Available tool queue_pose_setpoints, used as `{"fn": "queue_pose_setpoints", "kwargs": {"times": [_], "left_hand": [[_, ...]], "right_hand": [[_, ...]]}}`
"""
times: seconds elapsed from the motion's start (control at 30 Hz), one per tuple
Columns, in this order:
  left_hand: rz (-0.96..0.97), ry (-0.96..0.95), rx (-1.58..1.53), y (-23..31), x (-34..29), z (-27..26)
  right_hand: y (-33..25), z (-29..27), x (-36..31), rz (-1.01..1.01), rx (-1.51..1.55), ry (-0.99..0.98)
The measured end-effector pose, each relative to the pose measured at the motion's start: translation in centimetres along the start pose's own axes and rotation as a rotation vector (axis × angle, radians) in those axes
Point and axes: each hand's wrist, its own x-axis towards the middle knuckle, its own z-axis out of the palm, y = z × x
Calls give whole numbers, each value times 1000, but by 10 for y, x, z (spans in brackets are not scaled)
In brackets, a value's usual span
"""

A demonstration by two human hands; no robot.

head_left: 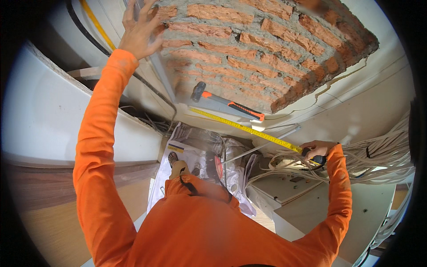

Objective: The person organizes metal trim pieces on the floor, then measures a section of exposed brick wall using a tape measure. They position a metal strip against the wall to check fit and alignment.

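Note:
My left hand is raised at the upper left with its fingers spread. It lies against the pale strip at the left edge of the exposed brick wall; the fingertips run out at the top of the picture. On the right, my right hand is closed around the dark case of a tape measure. Its yellow blade is drawn out to the left, ending below the brickwork. Just above the blade, a sledgehammer with a dark head and an orange and black handle rests on a pale ledge.
Bundles of pale cables hang at the right. Black and yellow cables run down at the upper left beside a curved white panel. A thin rod slants beneath the blade. White sheeting covers the floor around my shoe.

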Motion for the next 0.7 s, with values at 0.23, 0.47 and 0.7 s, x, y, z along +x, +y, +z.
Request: {"fn": "queue_pose_setpoints", "kwargs": {"times": [0.23, 0.47, 0.7], "left_hand": [[5, -65, 55, 3, 2, -4], [13, -58, 31, 9, 6, -3], [-41, -109, 41, -3, -2, -3]], "right_hand": [[-29, -8, -25, -6, 68, -26], [-2, -18, 4, -134, -24, 93], [-27, -40, 31, -98, -72, 96]]}}
